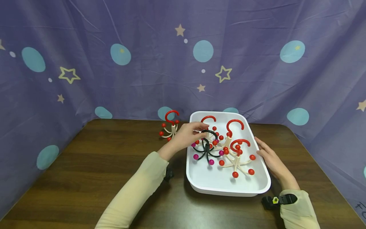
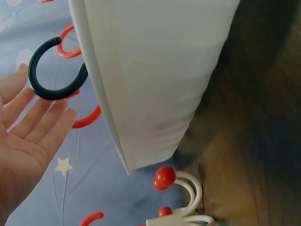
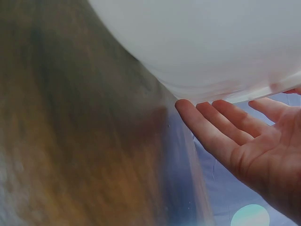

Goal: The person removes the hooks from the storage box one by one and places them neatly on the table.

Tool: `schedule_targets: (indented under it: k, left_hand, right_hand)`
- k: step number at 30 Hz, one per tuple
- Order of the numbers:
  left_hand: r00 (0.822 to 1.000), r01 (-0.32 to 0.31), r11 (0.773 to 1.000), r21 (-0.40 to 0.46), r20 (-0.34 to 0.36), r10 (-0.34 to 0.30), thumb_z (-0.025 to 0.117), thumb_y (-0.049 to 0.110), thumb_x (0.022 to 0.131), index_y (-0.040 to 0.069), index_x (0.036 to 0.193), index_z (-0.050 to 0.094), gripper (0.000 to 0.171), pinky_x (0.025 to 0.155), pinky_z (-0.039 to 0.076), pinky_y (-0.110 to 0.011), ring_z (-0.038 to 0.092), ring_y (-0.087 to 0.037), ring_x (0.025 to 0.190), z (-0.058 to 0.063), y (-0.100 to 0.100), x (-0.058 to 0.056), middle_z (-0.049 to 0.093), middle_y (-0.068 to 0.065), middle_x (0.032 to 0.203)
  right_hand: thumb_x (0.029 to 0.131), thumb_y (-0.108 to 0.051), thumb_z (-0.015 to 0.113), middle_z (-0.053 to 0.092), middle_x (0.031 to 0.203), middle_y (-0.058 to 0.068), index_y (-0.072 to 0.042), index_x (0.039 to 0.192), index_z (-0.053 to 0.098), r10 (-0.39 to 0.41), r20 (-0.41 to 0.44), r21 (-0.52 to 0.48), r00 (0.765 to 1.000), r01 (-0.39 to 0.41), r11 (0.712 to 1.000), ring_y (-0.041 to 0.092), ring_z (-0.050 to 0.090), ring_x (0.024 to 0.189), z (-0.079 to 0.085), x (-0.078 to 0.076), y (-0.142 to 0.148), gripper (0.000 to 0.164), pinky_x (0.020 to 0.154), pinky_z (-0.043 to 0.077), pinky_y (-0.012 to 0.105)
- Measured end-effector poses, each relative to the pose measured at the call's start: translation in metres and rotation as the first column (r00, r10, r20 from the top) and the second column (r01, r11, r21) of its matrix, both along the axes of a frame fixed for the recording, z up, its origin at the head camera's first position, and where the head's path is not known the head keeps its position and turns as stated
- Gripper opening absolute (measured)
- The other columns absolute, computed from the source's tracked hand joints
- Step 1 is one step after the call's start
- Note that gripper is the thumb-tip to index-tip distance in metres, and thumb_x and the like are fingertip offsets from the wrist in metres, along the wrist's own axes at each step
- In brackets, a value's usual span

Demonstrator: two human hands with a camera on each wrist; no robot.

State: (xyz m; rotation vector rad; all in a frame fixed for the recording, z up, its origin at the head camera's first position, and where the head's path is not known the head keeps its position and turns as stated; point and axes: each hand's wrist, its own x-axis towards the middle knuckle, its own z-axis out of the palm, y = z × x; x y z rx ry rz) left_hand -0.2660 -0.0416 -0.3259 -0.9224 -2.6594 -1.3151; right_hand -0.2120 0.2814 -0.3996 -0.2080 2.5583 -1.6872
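My left hand (image 1: 187, 135) reaches over the left side of a white tray (image 1: 211, 181), its fingers beside the curved top of a black hook hanger (image 1: 207, 148) with several arms tipped in magenta balls. In the left wrist view the thumb and the extended fingers stay spread around that black hook (image 2: 54, 96). My right hand (image 1: 271, 160) rests its straight fingers against the tray's right outer wall, as the right wrist view shows too. Cream hangers with red hooks and red balls stand in the tray, one of them (image 1: 236, 160) at the front right.
Outside the tray, another cream hanger with a red hook (image 1: 172, 125) stands on the brown wooden table (image 1: 94, 168), behind my left hand. A purple curtain (image 1: 160, 76) with stars and dots hangs behind the table's far edge.
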Motion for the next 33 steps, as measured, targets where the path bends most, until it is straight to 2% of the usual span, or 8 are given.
schedule_targets:
  k: [6, 11, 13, 21, 24, 29, 33]
  left_hand:
    - [0.999, 0.027, 0.998, -0.062, -0.041, -0.030, 0.059, 0.022, 0.089, 0.014, 0.115, 0.064, 0.028, 0.079, 0.048, -0.020, 0.062, -0.012, 0.096, -0.002, 0.006, 0.000, 0.065, 0.002, 0.110]
    - [0.999, 0.003, 0.998, -0.063, -0.052, -0.006, 0.058, 0.017, 0.089, 0.014, 0.110, 0.066, 0.022, 0.074, 0.048, -0.021, 0.061, -0.009, 0.089, -0.002, 0.009, 0.002, 0.066, 0.001, 0.103]
    - [0.998, -0.007, 0.998, -0.058, -0.057, 0.003, 0.058, 0.014, 0.089, 0.014, 0.109, 0.066, 0.021, 0.071, 0.047, -0.021, 0.061, -0.009, 0.087, -0.002, 0.010, 0.003, 0.067, -0.001, 0.100]
    - [0.992, -0.043, 0.996, -0.072, -0.117, 0.035, 0.060, 0.011, 0.088, 0.012, 0.108, 0.067, 0.022, 0.075, 0.048, -0.021, 0.060, -0.009, 0.086, 0.000, 0.012, 0.008, 0.067, 0.000, 0.102]
    - [0.989, -0.059, 0.996, -0.069, -0.143, 0.049, 0.060, 0.013, 0.088, 0.013, 0.108, 0.067, 0.022, 0.075, 0.047, -0.022, 0.059, -0.008, 0.085, 0.002, 0.012, 0.011, 0.067, 0.001, 0.102]
    - [0.978, -0.064, 0.998, -0.007, -0.200, 0.061, 0.062, 0.011, 0.086, 0.012, 0.105, 0.068, 0.020, 0.070, 0.047, -0.019, 0.061, -0.008, 0.079, 0.008, 0.011, 0.013, 0.068, 0.000, 0.094]
    - [0.973, -0.056, 0.998, 0.043, -0.223, 0.064, 0.063, 0.010, 0.085, 0.010, 0.102, 0.068, 0.018, 0.067, 0.048, -0.018, 0.062, -0.008, 0.076, 0.013, 0.010, 0.016, 0.067, -0.002, 0.091]
  right_hand:
    - [0.094, -0.009, 0.031, 0.023, 0.142, 0.032, -0.005, 0.146, 0.011, -0.001, 0.003, -0.005, 1.000, 0.001, 1.000, 0.044, 0.037, 0.121, 0.000, -0.001, -0.001, 0.056, 0.082, 0.047, 0.026]
    - [0.095, -0.010, 0.031, 0.021, 0.143, 0.030, -0.007, 0.146, 0.011, -0.008, 0.022, 0.020, 1.000, 0.007, 1.000, 0.044, 0.036, 0.123, 0.001, 0.000, 0.000, 0.056, 0.090, 0.045, 0.041]
    - [0.095, -0.010, 0.031, 0.020, 0.144, 0.030, -0.008, 0.147, 0.010, -0.008, 0.027, 0.023, 1.000, 0.007, 1.000, 0.045, 0.036, 0.123, 0.001, 0.000, 0.000, 0.056, 0.091, 0.044, 0.044]
    - [0.094, -0.007, 0.030, 0.021, 0.143, 0.031, -0.004, 0.146, 0.012, 0.003, 0.005, -0.017, 1.000, -0.003, 1.000, 0.044, 0.035, 0.122, -0.001, 0.000, 0.000, 0.055, 0.079, 0.046, 0.020]
    - [0.093, -0.007, 0.031, 0.020, 0.143, 0.031, -0.004, 0.146, 0.012, 0.002, 0.005, -0.015, 1.000, -0.002, 1.000, 0.045, 0.034, 0.123, -0.001, -0.001, 0.000, 0.056, 0.079, 0.045, 0.019]
    - [0.093, -0.008, 0.031, 0.018, 0.144, 0.031, -0.005, 0.146, 0.011, -0.003, 0.011, -0.004, 1.000, 0.003, 1.000, 0.045, 0.033, 0.124, 0.000, -0.001, 0.001, 0.056, 0.081, 0.045, 0.020]
    - [0.094, -0.009, 0.031, 0.019, 0.144, 0.031, -0.005, 0.146, 0.011, -0.007, 0.013, 0.008, 1.000, 0.006, 1.000, 0.044, 0.034, 0.124, 0.001, -0.002, 0.001, 0.056, 0.084, 0.046, 0.026]
